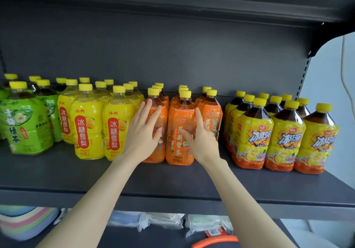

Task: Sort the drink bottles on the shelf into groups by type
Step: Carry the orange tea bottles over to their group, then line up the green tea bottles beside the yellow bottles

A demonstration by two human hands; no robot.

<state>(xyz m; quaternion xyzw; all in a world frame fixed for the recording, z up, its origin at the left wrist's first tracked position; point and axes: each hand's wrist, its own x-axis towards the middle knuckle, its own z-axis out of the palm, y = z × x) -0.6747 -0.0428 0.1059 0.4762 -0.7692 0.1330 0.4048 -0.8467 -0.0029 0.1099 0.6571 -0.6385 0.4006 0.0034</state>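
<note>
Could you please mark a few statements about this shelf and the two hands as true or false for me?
1. The green-label bottles stand at the row's left end. True.
2. The left hand lies on a green-label bottle. False: it lies flat on the left front orange-label bottle.
3. Every visible cap is yellow. True.
4. The right hand holds a bottle above the shelf. False: all bottles stand on the shelf, and the hand touches the centre front orange-label bottle.

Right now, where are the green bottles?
The green bottles stand at the far left of the shelf, right beside the yellow bottles with red labels.
</note>
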